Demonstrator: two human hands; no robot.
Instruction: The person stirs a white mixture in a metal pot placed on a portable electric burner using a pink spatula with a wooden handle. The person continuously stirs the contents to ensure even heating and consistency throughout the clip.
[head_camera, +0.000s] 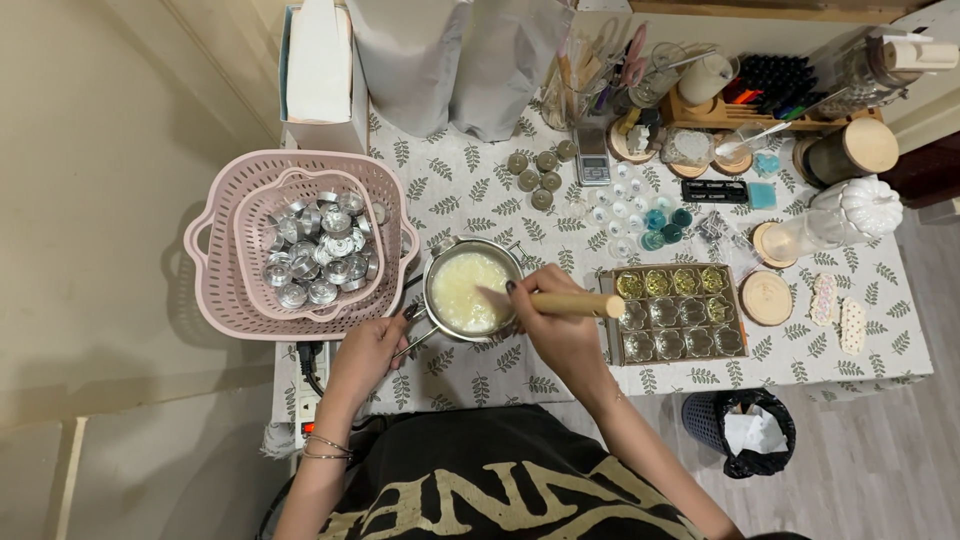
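Observation:
A small metal pot (437, 260) filled with pale yellow, lumpy wax stands on the leaf-patterned tablecloth. My right hand (560, 325) grips a wooden-handled stirrer (570, 302) whose tip rests in the wax. My left hand (365, 350) holds the pot's handle at its lower left. To the right lies a brown tray (612, 345) of clear glass moulds, some holding green and yellow bits.
A pink basket (215, 300) holding several empty metal tealight cups sits left of the pot. Jars, small cups, a scale, wooden lids and a white pumpkin-shaped jar (860, 205) crowd the back and right. A power strip (305, 395) and a black bin (735, 430) are below the table edge.

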